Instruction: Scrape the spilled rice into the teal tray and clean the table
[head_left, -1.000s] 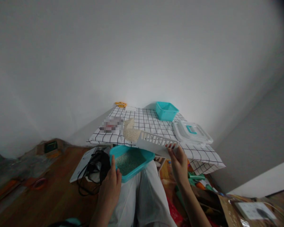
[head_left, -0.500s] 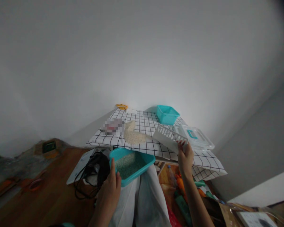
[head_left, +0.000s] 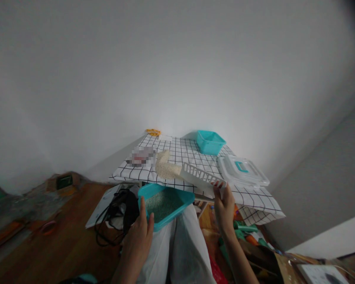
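A teal plastic bin (head_left: 177, 215) rests at my lap, tilted a little, against the table's front edge. Pale grains (head_left: 162, 205) cover its floor. My left hand (head_left: 140, 232) grips the bin at its near left rim. In my right hand (head_left: 224, 203) is a white slotted plastic panel (head_left: 195, 177), held by its right end. The panel stands on its long edge across the front of the table, and its left end meets a heap of rice-like grains (head_left: 167, 170) on the cloth.
A checked cloth (head_left: 182, 148) covers the table. On it are a second teal bin (head_left: 210, 148) at the back, a clear lid with a teal handle (head_left: 245, 171) at right, a blurred packet (head_left: 140, 156) and a yellow item (head_left: 153, 132). A black bag (head_left: 130, 209) lies at floor level left.
My right hand has moved left with the white panel, pushing its left end into the grains. The heap is narrower on its right side. My left hand and the bin stay about where they were.
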Demonstrator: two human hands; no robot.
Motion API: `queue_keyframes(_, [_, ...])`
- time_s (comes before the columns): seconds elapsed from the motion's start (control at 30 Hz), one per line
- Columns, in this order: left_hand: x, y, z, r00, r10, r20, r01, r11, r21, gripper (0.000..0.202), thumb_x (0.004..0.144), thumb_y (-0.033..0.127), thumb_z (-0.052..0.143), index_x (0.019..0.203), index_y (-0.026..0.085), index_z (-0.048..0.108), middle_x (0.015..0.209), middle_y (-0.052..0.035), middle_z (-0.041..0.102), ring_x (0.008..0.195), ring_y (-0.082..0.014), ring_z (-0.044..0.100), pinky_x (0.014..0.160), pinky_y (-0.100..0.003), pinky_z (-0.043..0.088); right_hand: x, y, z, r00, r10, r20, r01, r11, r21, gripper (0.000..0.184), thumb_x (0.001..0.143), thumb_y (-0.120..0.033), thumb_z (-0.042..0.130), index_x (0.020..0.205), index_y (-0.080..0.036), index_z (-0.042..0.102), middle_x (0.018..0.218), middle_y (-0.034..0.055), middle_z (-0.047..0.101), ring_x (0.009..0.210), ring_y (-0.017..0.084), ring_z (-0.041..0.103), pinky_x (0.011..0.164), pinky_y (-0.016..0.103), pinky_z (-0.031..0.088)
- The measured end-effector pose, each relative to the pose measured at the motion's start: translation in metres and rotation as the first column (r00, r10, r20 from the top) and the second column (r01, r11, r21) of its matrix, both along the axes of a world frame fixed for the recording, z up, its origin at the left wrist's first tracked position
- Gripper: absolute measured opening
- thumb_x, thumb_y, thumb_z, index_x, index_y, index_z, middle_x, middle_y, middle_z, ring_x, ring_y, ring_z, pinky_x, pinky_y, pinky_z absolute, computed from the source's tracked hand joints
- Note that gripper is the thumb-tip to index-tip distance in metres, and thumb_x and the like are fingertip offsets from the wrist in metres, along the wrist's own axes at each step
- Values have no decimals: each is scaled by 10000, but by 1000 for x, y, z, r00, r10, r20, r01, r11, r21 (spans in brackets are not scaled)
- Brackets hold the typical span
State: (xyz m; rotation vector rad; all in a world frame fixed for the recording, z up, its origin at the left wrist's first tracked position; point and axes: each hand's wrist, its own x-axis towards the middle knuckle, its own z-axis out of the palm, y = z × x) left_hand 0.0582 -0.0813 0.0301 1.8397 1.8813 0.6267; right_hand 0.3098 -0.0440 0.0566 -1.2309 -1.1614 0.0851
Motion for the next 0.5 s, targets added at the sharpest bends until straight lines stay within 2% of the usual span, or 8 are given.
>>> queue_keyframes(0.1, [-1, 0, 4, 1000, -10, -21, 10, 1000, -16, 635, 1022, 326, 154, 1574, 45, 17, 1341, -244, 651, 1067, -316, 722, 809, -387, 516, -8, -5, 3, 1000, 21, 5, -22, 1000, 14, 154, 881, -364, 551, 816, -226, 571, 778, 36, 657, 756, 218, 607, 697, 315, 451])
queue_keyframes(0.23, [-1, 2, 11, 998, -15, -54, 8, 994, -112, 627, 1022, 272, 187, 1575, 66, -26, 1387, -227, 621, 1155, -320, 679, 838, -381, 499, -13, -4, 8, 999, -31, -21, 32, 998, 51, 158, 891, -357, 539, 815, -218, 545, 774, 28, 639, 752, 207, 605, 706, 314, 446])
queue_keyframes(0.4, [0, 3, 19, 992, -25, -124, 6, 989, -150, 608, 1030, 251, 190, 1573, 54, -2, 1337, -216, 660, 1114, -302, 697, 849, -362, 485, -1, 18, 13, 981, -185, -61, 189, 978, 83, 160, 893, -362, 521, 881, -204, 545, 833, 59, 628, 783, 217, 597, 726, 324, 426])
queue_keyframes(0.5, [-1, 3, 19, 990, -32, -138, 10, 987, -157, 604, 1035, 248, 199, 1572, 50, 5, 1304, -214, 680, 1093, -292, 708, 820, -345, 482, 10, 36, 12, 970, -239, -49, 242, 967, 76, 148, 873, -344, 514, 870, -200, 552, 805, 67, 622, 759, 223, 584, 708, 327, 412])
